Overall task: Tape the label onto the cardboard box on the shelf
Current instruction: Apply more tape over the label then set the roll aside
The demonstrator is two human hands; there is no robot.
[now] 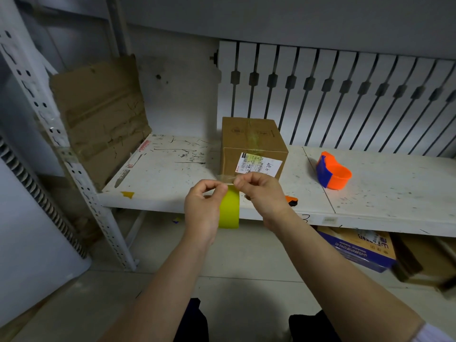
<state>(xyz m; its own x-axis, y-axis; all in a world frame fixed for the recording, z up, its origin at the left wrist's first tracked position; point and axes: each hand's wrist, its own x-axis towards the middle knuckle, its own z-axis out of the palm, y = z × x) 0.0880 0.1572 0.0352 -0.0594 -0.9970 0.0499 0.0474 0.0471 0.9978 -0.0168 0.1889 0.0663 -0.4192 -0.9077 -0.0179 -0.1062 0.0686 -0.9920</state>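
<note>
Both hands pinching a clear tape strip at frame centre: left [202, 208] also holding the yellow roll [229, 208], right [259, 191] gripping the free end. Box [254, 146] just above, label [258, 164] on its front. Best kept taut, laid flat across the label.

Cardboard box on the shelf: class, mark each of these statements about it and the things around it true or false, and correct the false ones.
1. The cardboard box has a label on its front face. True.
2. The orange and blue tape dispenser sits on top of the box. False: it lies on the shelf, to the box's right.
3. Both hands pinch a clear strip of tape. True: left hand, right hand.
4. The tape roll is red. False: it is yellow-green.
</note>
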